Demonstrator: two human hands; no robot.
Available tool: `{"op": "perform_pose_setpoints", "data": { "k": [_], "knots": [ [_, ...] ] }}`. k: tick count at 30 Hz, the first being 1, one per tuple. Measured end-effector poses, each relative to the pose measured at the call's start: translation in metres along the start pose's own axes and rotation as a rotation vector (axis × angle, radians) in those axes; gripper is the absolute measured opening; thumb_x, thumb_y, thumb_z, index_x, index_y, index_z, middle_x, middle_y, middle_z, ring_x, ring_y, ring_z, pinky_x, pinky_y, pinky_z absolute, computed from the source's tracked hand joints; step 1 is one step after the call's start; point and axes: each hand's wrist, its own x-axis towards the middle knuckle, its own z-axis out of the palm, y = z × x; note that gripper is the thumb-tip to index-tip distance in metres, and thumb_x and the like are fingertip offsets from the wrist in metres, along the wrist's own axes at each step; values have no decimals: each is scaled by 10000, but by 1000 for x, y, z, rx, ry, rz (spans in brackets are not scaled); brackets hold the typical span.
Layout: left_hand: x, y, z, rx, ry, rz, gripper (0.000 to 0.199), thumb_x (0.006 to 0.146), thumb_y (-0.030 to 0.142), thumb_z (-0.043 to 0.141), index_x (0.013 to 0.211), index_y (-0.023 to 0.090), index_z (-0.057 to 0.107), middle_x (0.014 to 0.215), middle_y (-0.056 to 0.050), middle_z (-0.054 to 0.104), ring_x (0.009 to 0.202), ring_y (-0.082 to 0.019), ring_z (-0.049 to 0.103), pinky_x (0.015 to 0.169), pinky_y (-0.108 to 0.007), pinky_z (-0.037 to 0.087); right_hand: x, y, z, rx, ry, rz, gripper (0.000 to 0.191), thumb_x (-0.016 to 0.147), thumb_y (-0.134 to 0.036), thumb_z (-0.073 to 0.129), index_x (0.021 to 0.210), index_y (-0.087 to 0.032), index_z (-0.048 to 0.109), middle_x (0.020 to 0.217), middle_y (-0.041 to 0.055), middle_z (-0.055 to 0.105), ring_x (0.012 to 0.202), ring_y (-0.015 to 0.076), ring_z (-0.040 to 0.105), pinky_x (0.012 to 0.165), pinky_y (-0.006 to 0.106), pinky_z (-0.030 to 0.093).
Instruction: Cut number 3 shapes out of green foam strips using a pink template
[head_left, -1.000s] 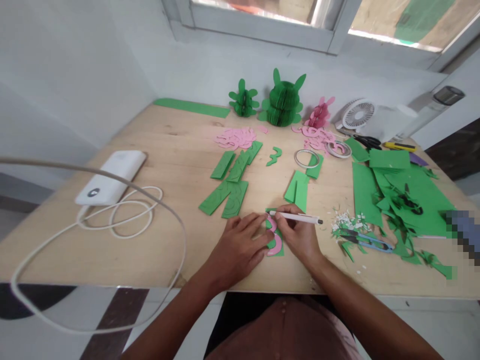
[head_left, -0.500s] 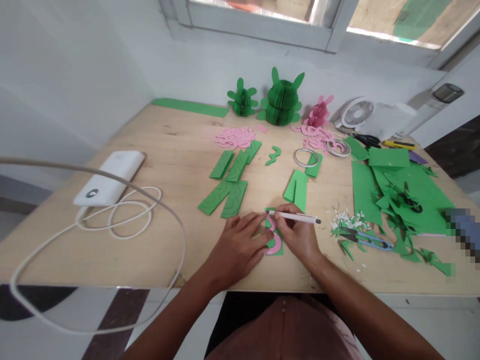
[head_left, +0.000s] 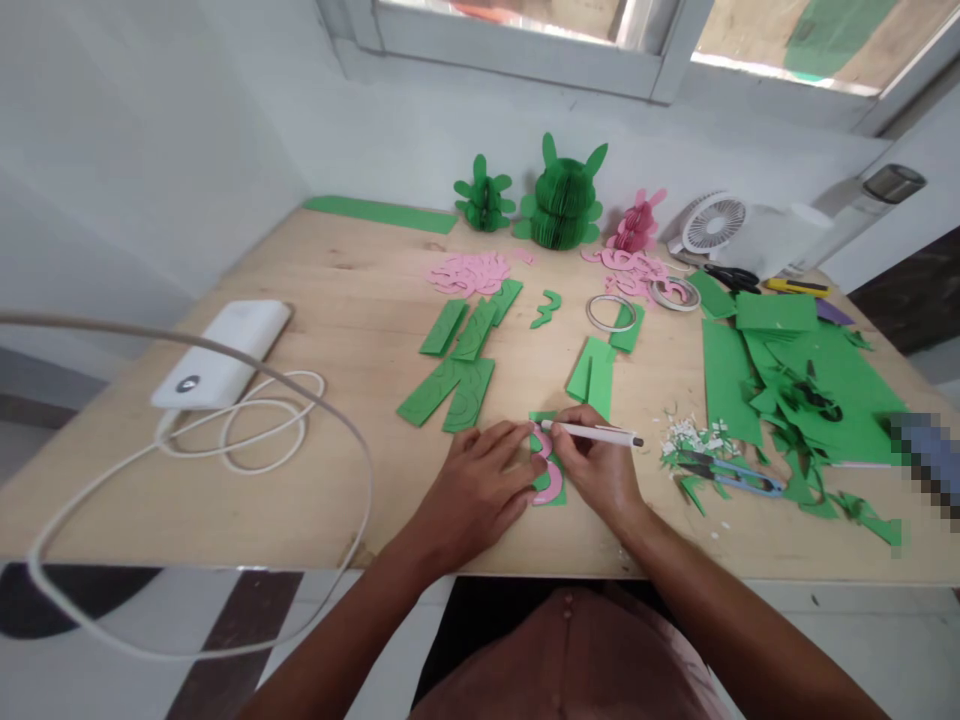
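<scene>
Cutout (head_left: 555,486) in pink lies on a green strip (head_left: 544,415), partly under the spread left hand (head_left: 480,485); the right hand (head_left: 601,472) pinches a white pen (head_left: 600,434) by its upper end, scarcely shifted in a second, suggesting careful work. Paper figures (head_left: 564,212) stand beyond.

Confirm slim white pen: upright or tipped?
Tipped: the slim white pen slants low in the right hand, its dark end pointing right, its other end near the curved pink paper cutout.
</scene>
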Motion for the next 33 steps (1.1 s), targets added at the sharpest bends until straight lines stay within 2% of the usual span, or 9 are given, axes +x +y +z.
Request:
{"op": "perform_pose_setpoints", "data": {
  "k": [15, 33],
  "knots": [
    [0, 0, 0, 10, -9, -1, 269, 930, 272, 513, 1168, 268, 640, 1428, -102, 508, 1299, -292, 449, 962, -448, 358, -2, 4, -2, -3, 11, 10, 73, 825, -261, 567, 783, -210, 599, 671, -11, 625, 589, 130, 549, 544, 236, 437],
    [0, 0, 1, 9, -9, 4, 273, 940, 280, 505, 1180, 265, 635, 1428, -103, 509, 1302, -291, 448, 966, -456, 349, -5, 3, -5, 6, 17, 28, 91, 822, -278, 565, 766, -209, 586, 637, -27, 596, 545, 121, 528, 521, 231, 416]
  ]
}}
